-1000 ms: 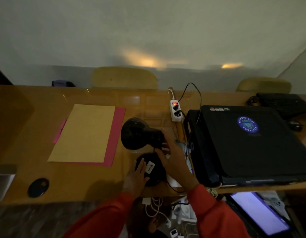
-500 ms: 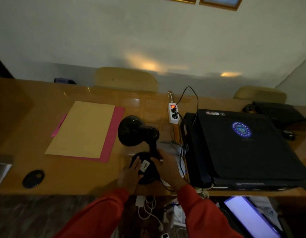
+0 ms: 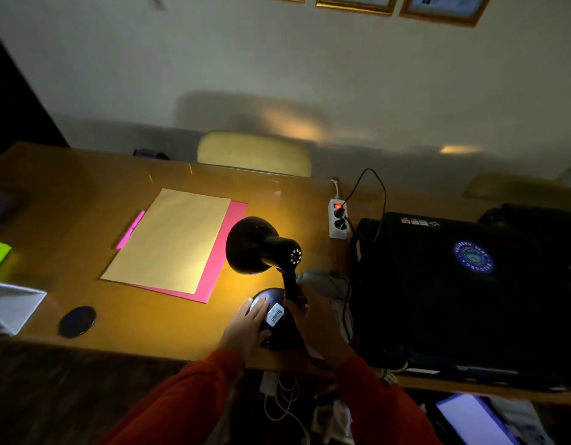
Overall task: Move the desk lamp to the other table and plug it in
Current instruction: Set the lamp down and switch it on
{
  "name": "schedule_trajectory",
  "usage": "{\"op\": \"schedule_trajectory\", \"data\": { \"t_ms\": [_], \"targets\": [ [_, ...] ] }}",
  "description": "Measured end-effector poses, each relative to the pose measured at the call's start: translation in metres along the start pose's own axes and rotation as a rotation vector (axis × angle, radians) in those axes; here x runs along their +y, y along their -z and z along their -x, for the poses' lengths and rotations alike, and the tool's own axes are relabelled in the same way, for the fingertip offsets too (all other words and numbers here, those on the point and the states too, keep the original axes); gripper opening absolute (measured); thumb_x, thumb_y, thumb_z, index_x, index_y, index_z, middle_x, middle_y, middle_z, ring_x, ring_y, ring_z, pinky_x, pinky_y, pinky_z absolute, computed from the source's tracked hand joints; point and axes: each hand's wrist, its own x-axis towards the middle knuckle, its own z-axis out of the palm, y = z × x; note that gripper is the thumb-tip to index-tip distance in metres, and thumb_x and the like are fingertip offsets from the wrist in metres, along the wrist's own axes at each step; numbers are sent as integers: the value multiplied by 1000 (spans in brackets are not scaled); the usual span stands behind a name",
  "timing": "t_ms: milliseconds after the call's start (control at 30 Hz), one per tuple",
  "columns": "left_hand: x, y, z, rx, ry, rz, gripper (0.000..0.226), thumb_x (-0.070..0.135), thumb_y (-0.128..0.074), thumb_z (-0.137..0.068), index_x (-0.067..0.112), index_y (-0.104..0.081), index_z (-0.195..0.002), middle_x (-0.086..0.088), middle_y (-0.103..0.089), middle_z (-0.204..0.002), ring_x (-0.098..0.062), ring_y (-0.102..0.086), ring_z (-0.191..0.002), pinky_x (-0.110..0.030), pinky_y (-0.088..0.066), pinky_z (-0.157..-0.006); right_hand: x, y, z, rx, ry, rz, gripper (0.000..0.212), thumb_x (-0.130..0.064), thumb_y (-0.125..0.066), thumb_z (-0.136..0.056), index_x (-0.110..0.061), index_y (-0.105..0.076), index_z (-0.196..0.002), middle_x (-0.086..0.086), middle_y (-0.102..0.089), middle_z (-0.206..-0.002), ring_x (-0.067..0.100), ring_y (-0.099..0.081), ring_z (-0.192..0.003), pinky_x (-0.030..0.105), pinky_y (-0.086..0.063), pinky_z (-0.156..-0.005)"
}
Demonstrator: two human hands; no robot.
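Resting left hand [image 3: 248, 329] on lamp base [image 3: 271, 311]

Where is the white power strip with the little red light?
In the head view, the power strip lies on the table toward the back, right of centre, between the lit desk lamp and the black laptop.

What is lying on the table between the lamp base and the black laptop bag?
In the head view, a pale flat item, too dim to identify, and dark cables lie between the lamp base and the black bag. The right hand covers part of that stretch.
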Motion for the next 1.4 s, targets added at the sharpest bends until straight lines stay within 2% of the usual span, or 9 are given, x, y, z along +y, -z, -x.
{"op": "schedule_trajectory", "data": {
  "t_ms": [100, 533, 900, 967, 1033, 1100, 1167, 1233, 1400],
  "targets": [
    [1, 1, 1, -6, 14, 31, 70, 32, -53, -92, 18, -13, -149, -2, -12, -160, -29, -8, -147, -41, -28, -112, 1, 2, -2, -20, 17, 2, 18, -11, -61, -88, -8, -61, -106, 11, -70, -96, 6, -57, -79, -2, -39, -68],
    [7, 7, 6, 0, 50, 140, 71, 25, -57, -90, 20, -16, -148, 2, -12, -160, -27, -6, -147, -45, -30, -111, 1, 5, -3, -47, 33, -13, 21, -10, -60, -88, -8, -60, -109, 11, -70, -99, 8, -59, -83, 1, -41, -69],
    [9, 9, 5, -38, 70, -87, 71, 36, -53, -92, 19, -14, -149, 3, -12, -161, -25, -11, -147, -42, -23, -115, -1, 5, -2, -23, 41, -21, 22, -8, -62, -87, -8, -61, -109, 7, -69, -98, 0, -55, -81, -3, -40, -71],
    [12, 10, 6, -9, 38, -214, 72, 43, -57, -88, 19, -23, -147, 4, -21, -158, -23, -23, -144, -40, -30, -113, -1, 5, -1, -21, 41, -11, 22, -9, -62, -87, -8, -62, -109, 8, -70, -98, 2, -56, -81, -2, -41, -70],
    [18, 14, 8, -18, 33, -382, 76, 63, -72, -64, 26, -56, -129, 10, -51, -141, -13, -54, -124, -27, -50, -94, -1, 5, -1, -22, 34, -17, 21, -10, -61, -88, -9, -61, -109, 7, -70, -98, 6, -59, -82, 0, -42, -69],
    [24, 20, 12, 8, 21, -437, 80, 70, -78, -49, 27, -67, -116, 13, -62, -129, -9, -63, -110, -23, -56, -81, -2, 6, -2, -35, 19, -24, 23, -12, -61, -89, -11, -60, -111, 6, -70, -99, 9, -61, -85, 6, -45, -71],
    [18, 9, 6, 22, -6, -436, 79, 59, -56, -84, 14, -33, -143, 2, -25, -157, -21, -34, -139, -34, -41, -106, -5, 7, -1, -64, 5, -31, 29, -14, -60, -89, -12, -57, -118, 2, -67, -101, 7, -59, -87, 4, -45, -71],
    [18, 5, 2, -150, 41, -442, 67, 45, -30, -100, 11, 1, -149, -4, 12, -160, -32, -3, -146, -43, -21, -117, -6, 7, -1, -73, 2, -39, 33, -14, -60, -89, -11, -55, -121, 0, -65, -101, 6, -56, -88, -3, -40, -69],
    [19, 14, 4, -174, 40, -370, 65, 42, -32, -100, 12, -1, -149, -1, 10, -161, -30, -2, -147, -42, -26, -113, -7, 10, -5, -88, -5, -27, 20, -13, -61, -88, -8, -61, -107, 11, -70, -100, 15, -64, -88, 5, -45, -67]
  ]
}}
